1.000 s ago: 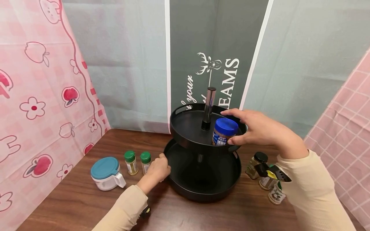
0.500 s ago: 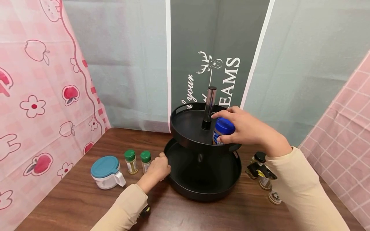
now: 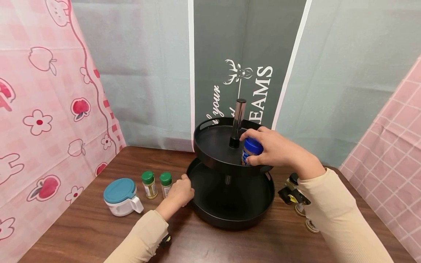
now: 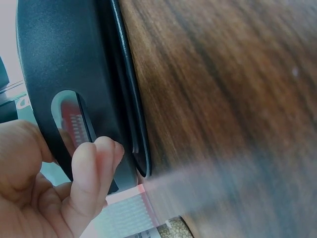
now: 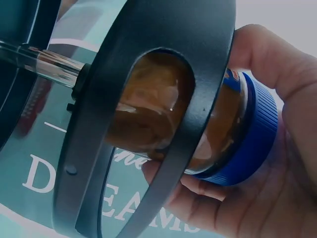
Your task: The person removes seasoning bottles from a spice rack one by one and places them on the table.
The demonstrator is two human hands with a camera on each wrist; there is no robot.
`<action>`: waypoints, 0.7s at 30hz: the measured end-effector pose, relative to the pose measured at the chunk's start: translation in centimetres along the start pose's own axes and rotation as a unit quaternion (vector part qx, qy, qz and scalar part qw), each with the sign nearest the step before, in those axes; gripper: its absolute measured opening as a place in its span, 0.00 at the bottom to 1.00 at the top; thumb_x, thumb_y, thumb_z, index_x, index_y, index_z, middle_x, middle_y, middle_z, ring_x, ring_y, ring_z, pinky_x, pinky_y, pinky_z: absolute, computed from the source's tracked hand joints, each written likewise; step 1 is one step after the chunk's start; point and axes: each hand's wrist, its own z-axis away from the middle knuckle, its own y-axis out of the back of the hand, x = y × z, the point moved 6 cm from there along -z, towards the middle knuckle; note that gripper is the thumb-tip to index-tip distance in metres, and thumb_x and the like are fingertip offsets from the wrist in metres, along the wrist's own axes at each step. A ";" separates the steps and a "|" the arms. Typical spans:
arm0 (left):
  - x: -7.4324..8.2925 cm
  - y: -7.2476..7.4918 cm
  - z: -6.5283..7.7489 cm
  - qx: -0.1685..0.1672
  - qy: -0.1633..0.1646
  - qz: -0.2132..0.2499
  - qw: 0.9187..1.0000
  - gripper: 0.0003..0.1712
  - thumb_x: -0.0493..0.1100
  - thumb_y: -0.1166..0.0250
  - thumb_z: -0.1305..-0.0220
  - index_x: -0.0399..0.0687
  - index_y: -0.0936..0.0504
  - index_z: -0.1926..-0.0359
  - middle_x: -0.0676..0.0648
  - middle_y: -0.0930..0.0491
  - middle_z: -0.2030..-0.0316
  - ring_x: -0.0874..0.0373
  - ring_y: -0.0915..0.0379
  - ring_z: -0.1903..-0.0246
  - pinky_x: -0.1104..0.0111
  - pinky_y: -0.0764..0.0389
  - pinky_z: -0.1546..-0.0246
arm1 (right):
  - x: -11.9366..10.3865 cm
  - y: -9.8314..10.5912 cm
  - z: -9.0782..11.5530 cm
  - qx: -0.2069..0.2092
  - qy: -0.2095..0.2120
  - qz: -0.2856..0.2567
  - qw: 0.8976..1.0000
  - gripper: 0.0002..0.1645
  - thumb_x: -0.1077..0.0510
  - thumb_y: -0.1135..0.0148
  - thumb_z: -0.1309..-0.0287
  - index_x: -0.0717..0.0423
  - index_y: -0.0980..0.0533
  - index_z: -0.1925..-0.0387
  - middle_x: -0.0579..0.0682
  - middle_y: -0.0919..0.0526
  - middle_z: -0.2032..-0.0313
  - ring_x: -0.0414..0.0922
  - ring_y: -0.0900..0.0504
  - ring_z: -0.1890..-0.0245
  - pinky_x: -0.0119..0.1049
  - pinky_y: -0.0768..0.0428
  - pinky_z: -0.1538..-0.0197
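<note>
A black two-tier tray stand (image 3: 212, 144) stands upright on the table, with a shiny post through its middle. On the upper tier, toward the right, sits a peanut butter jar (image 3: 253, 145) with a blue lid and brown contents. My right hand (image 3: 279, 149) grips this jar from the right, thumb on the near side and fingers round the back; its palm is near the lid (image 5: 260, 131) in the right wrist view. My left hand (image 3: 179, 191) holds the left rim of the lower tier, fingers curled at its handle slot (image 4: 74, 116).
Left on the wooden table (image 3: 88, 233) are a white pot with a teal lid (image 3: 120, 195) and two green-capped spice bottles (image 3: 149, 184). Behind my right forearm, a black-capped jar (image 3: 293, 179) and other small bottles are partly hidden. Printed cloths hang around the table.
My right hand has moved left and come in round the blue-lidded peanut butter jar, covering more of it. The left hand stays at the lower tier's rim.
</note>
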 end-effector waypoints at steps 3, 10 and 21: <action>0.1 0.0 0.0 0.003 -0.002 -0.001 1.000 0.19 0.41 0.40 0.48 0.30 0.35 0.62 0.37 0.26 0.82 0.49 0.28 0.82 0.59 0.23 0.77 | 0.0 0.0 0.0 -0.001 0.000 -0.003 1.000 0.31 0.51 0.34 0.58 0.50 0.30 0.49 0.60 0.29 0.59 0.53 0.26 0.63 0.50 0.21 0.64; 0.0 0.0 0.1 0.003 0.003 -0.002 1.000 0.19 0.41 0.40 0.48 0.31 0.36 0.63 0.38 0.27 0.83 0.50 0.28 0.82 0.60 0.23 0.77 | 0.1 0.0 0.1 0.001 -0.004 -0.017 1.000 0.33 0.51 0.34 0.58 0.48 0.32 0.47 0.59 0.29 0.59 0.52 0.27 0.62 0.49 0.22 0.63; -0.2 -0.1 0.0 -0.001 0.003 -0.002 1.000 0.21 0.41 0.41 0.48 0.29 0.36 0.60 0.39 0.28 0.84 0.50 0.29 0.83 0.60 0.23 0.77 | 0.1 0.8 0.3 0.012 0.012 -0.038 0.999 0.31 0.50 0.31 0.58 0.48 0.31 0.49 0.59 0.28 0.58 0.53 0.26 0.61 0.50 0.22 0.62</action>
